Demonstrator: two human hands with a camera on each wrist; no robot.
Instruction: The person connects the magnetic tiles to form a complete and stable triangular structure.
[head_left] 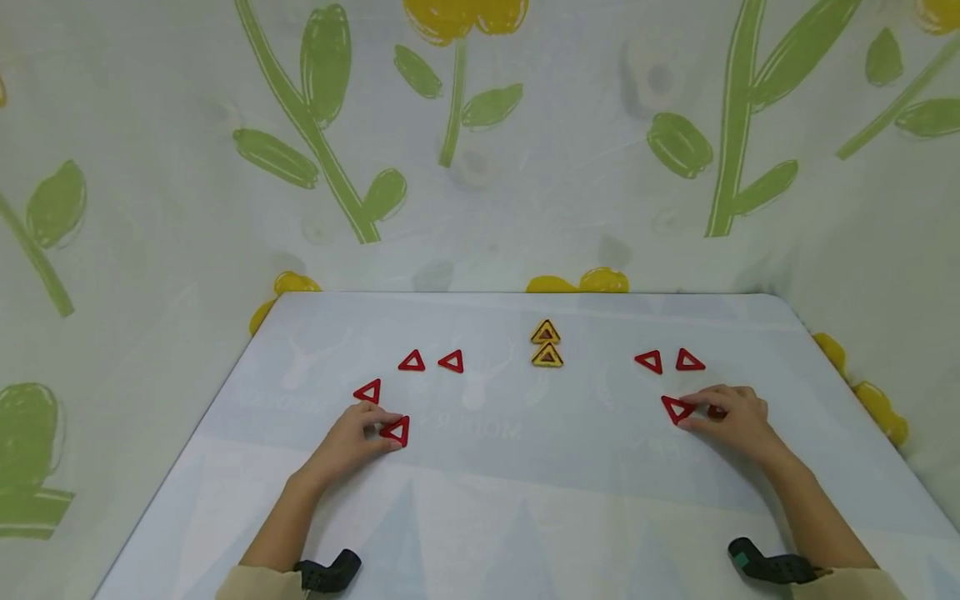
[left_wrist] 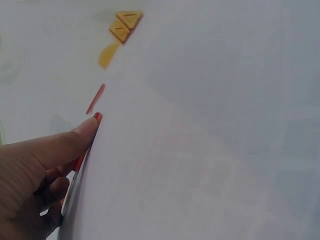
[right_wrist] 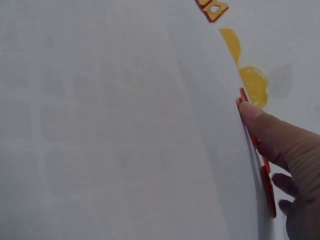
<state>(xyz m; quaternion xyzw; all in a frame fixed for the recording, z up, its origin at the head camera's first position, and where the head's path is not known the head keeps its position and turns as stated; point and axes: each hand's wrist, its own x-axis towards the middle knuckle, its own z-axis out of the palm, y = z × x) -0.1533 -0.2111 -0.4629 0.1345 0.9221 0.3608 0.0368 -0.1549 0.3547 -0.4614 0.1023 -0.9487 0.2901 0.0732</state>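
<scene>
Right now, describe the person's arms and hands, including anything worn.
The left hand and right hand wear no gloves. Both sleeves are beige. The left wrist camera and right wrist camera are black; the latter has a green patch.

The table (head_left: 525,500) bears red triangles (head_left: 412,367); yellow triangles (head_left: 547,342), seemingly touching.

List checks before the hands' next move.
1. Left hand pinching a red triangle: ok.
2. Right hand pinching another red triangle: ok.
3. Neighbouring triangle well clear of left hand: not ok, close beside it.
4. Reddish piece by right hand fully visible: not ok, partly covered.
5. Yellow triangles clear of both hands: ok.
6. Held triangles flat on the table: cannot tell.
</scene>
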